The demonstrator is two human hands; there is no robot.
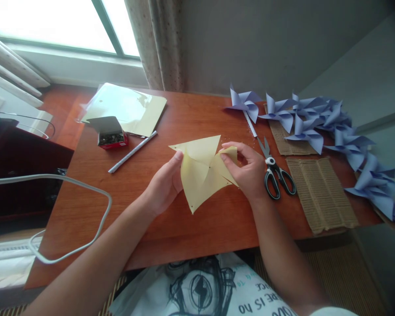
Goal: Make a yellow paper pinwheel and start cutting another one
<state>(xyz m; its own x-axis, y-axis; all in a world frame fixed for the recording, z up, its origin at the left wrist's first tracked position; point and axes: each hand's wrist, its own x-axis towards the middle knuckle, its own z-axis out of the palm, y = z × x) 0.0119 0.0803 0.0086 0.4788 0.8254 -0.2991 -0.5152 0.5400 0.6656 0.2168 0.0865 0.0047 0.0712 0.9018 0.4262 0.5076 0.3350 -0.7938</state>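
head cam | worn on head | looks fwd+down | close over table [125, 206]

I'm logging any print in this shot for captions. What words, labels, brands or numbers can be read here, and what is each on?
"IS no": upside down on the white printed shirt, beside a drawn eye with a lightning bolt; the letters around it are cut off or blurred.
Scissors: a small mark on the pivot, too small to read.
Red pin box: no print legible.
Yellow paper held in the left hand and right hand: blank.

Both hands, left [164, 184] and right [246, 169], pinch yellow paper pinwheel [200, 169] above wooden table [151, 219]; scissors [276, 173] beside right.
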